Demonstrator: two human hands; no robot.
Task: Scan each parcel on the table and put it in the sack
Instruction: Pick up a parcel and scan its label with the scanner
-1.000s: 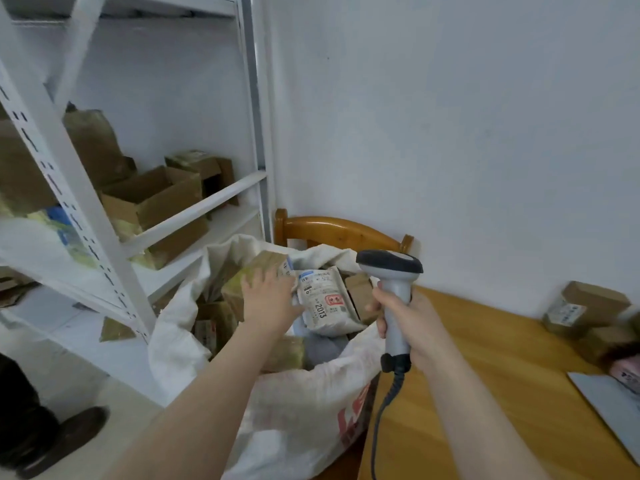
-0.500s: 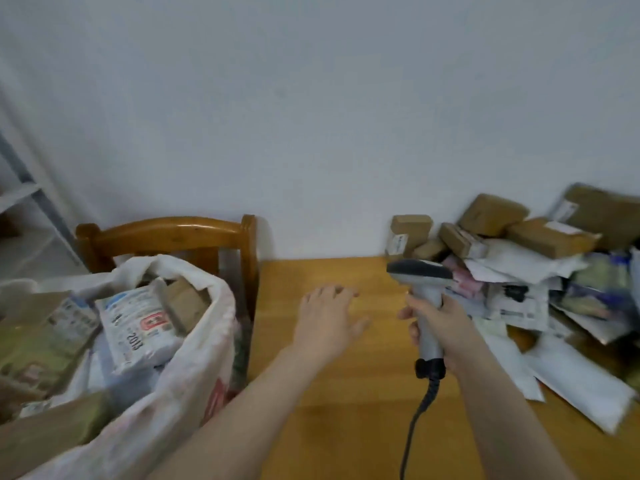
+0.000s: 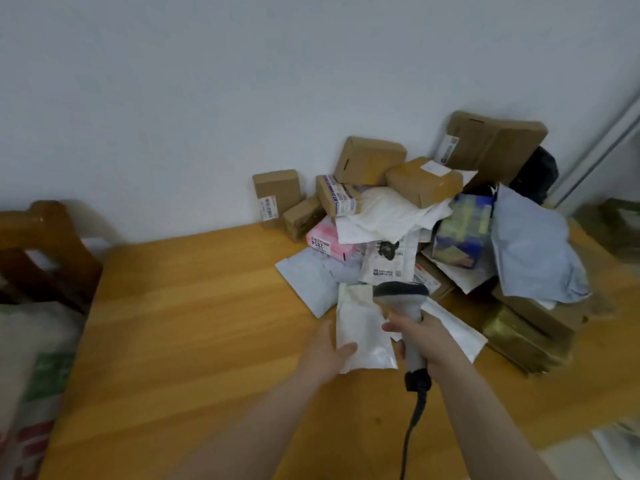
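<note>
A flat white mailer (image 3: pixel 363 327) lies on the wooden table (image 3: pixel 207 323) at the near edge of a parcel pile. My left hand (image 3: pixel 323 353) pinches its left edge, thumb on top. My right hand (image 3: pixel 427 337) grips the handle of a grey barcode scanner (image 3: pixel 400 297), whose head hangs just over the mailer's far right corner. The white sack (image 3: pixel 34 368) shows only partly at the left edge of the frame.
The pile against the wall holds brown boxes (image 3: pixel 369 161), a pink packet (image 3: pixel 329 239) and grey and white poly bags (image 3: pixel 533 247). A wooden chair back (image 3: pixel 45 244) stands behind the sack. The scanner's cable (image 3: pixel 414 424) runs down toward me.
My view swung right from the sack to the parcel pile. My left hand left the sack, crossed the table and took hold of the white mailer. The scanner stayed in my right hand.
</note>
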